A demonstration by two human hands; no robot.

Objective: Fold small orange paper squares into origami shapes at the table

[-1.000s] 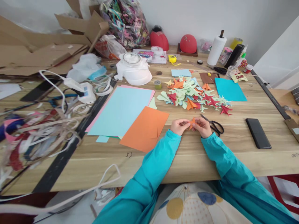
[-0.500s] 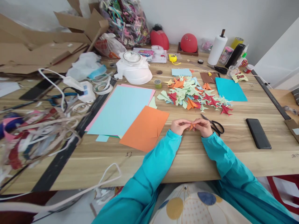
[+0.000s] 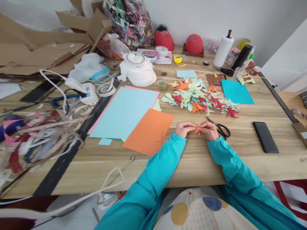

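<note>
My left hand (image 3: 183,129) and my right hand (image 3: 210,130) meet over the wooden table (image 3: 192,159), both pinching a small folded orange paper piece (image 3: 197,129) between their fingertips. Black-handled scissors (image 3: 220,128) lie just right of my right hand. Beyond my hands spreads a pile of folded paper shapes (image 3: 199,99) in green, orange and red. An orange sheet (image 3: 150,131) lies to the left of my left hand, partly on a light blue sheet (image 3: 124,111).
A black phone (image 3: 265,136) lies at the right. A teal sheet (image 3: 236,92) sits behind the pile. Tangled ribbons (image 3: 35,137), cables and cardboard (image 3: 35,51) crowd the left. A paper towel roll (image 3: 223,49), red domes (image 3: 193,44) and a white bowl-like object (image 3: 137,72) stand at the back.
My hands have pressed the orange piece flatter and drawn closer together; the paper shows less between the fingers. Nothing else on the table has moved.
</note>
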